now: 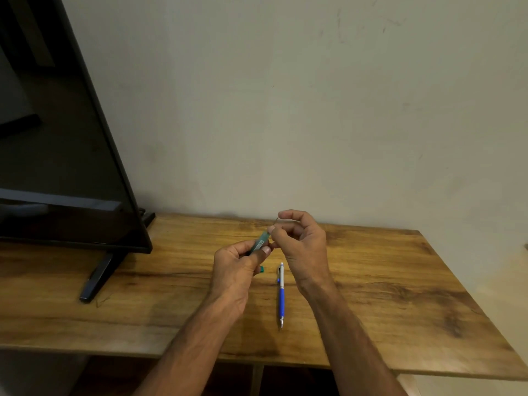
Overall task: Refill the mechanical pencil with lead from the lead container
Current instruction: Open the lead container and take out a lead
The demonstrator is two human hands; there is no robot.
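Observation:
My left hand (237,264) grips a green translucent lead container (260,242), tilted up to the right above the table. My right hand (303,241) pinches a thin lead stick (275,221) between thumb and forefinger, just above the container's open end. A small green cap (261,269) lies on the table under my left hand. The blue and white mechanical pencil (281,295) lies on the table between my wrists, tip pointing toward me.
The wooden table (400,295) runs along a plain wall. A black flat screen (57,138) on a stand with a foot (95,278) fills the left side. The table's front edge is close to me, with open space beneath it.

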